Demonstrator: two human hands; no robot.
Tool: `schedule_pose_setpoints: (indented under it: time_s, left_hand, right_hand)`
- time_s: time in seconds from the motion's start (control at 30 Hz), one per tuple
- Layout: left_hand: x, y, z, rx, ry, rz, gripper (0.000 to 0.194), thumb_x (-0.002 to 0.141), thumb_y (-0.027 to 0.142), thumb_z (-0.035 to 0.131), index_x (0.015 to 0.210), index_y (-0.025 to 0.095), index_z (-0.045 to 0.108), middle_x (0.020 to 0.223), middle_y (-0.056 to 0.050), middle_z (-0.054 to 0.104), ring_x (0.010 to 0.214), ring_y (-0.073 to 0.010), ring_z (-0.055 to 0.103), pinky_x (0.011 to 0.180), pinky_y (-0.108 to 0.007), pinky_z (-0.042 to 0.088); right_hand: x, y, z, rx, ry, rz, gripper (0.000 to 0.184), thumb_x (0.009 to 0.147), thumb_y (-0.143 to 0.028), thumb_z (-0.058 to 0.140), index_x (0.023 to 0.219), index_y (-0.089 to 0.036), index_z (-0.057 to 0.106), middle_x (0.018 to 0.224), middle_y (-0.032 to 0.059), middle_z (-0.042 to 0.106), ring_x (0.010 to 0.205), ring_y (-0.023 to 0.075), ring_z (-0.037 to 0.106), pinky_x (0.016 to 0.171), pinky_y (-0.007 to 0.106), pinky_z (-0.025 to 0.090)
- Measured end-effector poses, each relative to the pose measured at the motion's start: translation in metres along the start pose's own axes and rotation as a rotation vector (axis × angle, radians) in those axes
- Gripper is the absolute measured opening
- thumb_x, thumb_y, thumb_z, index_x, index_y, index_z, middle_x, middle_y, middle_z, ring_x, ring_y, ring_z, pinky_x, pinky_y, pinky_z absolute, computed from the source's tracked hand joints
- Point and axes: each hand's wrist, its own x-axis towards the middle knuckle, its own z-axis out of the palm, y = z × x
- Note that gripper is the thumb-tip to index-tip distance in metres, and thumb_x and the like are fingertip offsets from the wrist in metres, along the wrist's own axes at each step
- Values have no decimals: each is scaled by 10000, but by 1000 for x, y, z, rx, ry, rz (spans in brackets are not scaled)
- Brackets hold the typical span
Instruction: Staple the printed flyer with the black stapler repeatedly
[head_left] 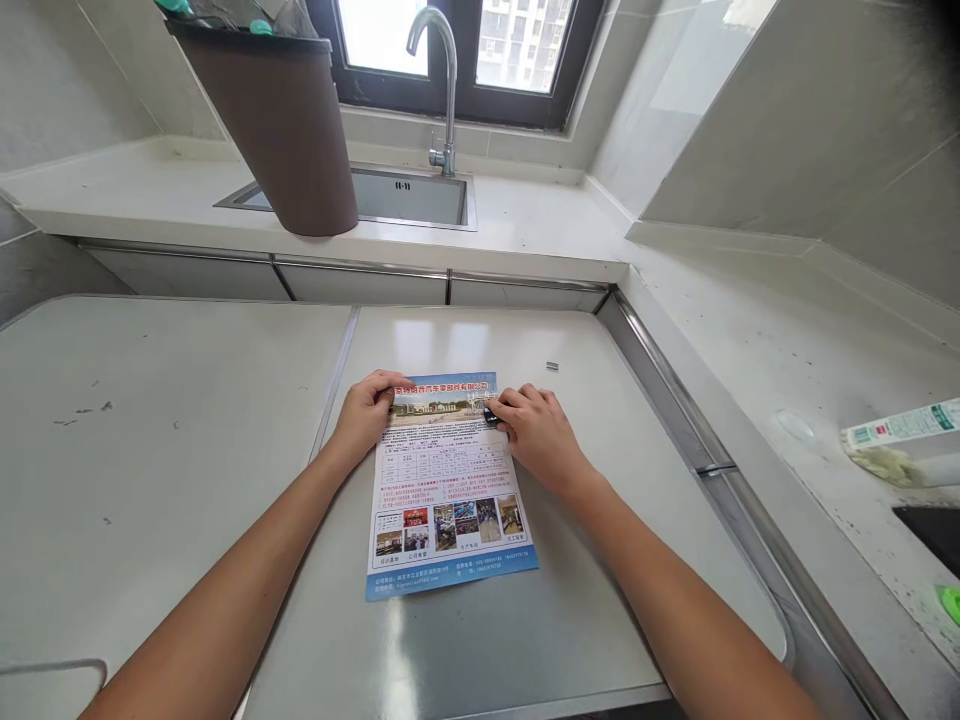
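Note:
A printed leaflet (448,490) with red headline text, tables and small photos lies flat on a grey metal tabletop (570,600). My left hand (365,410) rests on the leaflet's upper left corner, fingers curled down onto the paper. My right hand (538,432) sits at the upper right corner, fingers closed round a small dark object (490,414) pressed against the leaflet's edge. What that object is I cannot make out.
A small metal clip (553,366) lies on the tabletop beyond my right hand. Behind are a white counter with a sink (420,196) and tap (442,80), and a brown bin (281,130). On the right counter lies a white tube (904,430).

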Motion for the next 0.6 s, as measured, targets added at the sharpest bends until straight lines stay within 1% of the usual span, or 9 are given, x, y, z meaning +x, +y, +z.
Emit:
schedule_pose_setpoints:
  time_s: [0.1, 0.17, 0.27, 0.37, 0.4, 0.47, 0.53, 0.6]
  left_hand:
    - [0, 2, 0, 7, 5, 8, 311, 871, 212, 493, 948, 211, 794, 1113, -66, 724, 1086, -244, 657, 1011, -404, 496]
    - [0, 2, 0, 17, 5, 16, 310, 875, 210, 488, 944, 212, 790, 1102, -65, 724, 1083, -241, 659, 1001, -394, 502]
    - [0, 1, 0, 55, 0, 45, 315, 886, 208, 475, 948, 218, 784, 1107, -62, 726, 1095, -239, 658, 1007, -388, 499]
    - [1, 2, 1, 108, -4, 85, 328, 893, 201, 461, 960, 217, 782, 1111, -65, 727, 1100, -237, 658, 1006, -380, 499]
    - [0, 2, 1, 126, -11, 98, 334, 894, 196, 456, 966, 216, 782, 1113, -68, 725, 1098, -236, 658, 998, -376, 501]
    - [0, 2, 1, 154, -35, 125, 347, 900, 184, 444, 984, 213, 780, 1125, -75, 720, 1094, -235, 661, 980, -371, 505]
    - [0, 2, 1, 172, -53, 145, 359, 905, 171, 430, 993, 213, 776, 1135, -80, 717, 1090, -236, 663, 971, -373, 506]
    - [0, 1, 2, 186, -58, 154, 366, 910, 163, 421, 1000, 218, 772, 1143, -81, 716, 1093, -238, 664, 974, -377, 507]
  right_hand:
    - [1, -6, -1, -78, -18, -1, 409, 885, 4, 521, 1144, -267, 684, 1085, 104, 717, 1012, 311, 539, 892, 481, 352]
    - [0, -6, -2, -78, -15, -2, 409, 883, 2, 526, 1148, -267, 682, 1086, 106, 718, 1025, 313, 544, 912, 490, 355]
    - [-2, 3, -6, 8, -5, -7, 371, 915, -67, 563, 1205, -279, 655, 1106, 86, 719, 1037, 296, 557, 895, 454, 386]
    - [-5, 16, -10, 79, -23, -11, 457, 904, -45, 558, 1288, -287, 609, 1119, 66, 718, 1018, 265, 586, 838, 393, 412]
    - [-6, 21, -10, 91, -24, 7, 491, 884, -21, 556, 1292, -290, 604, 1102, 61, 720, 1000, 258, 597, 815, 377, 416]
    - [-7, 29, -10, 106, 9, 91, 516, 839, 11, 561, 1252, -292, 619, 1057, 55, 722, 972, 257, 615, 777, 357, 423]
    - [-6, 37, -8, 124, 72, 185, 501, 813, 14, 578, 1208, -288, 635, 1047, 60, 722, 986, 268, 627, 774, 353, 437]
    - [-6, 45, -5, 138, 127, 245, 475, 810, -4, 598, 1196, -278, 639, 1056, 72, 723, 1007, 281, 635, 792, 358, 454]
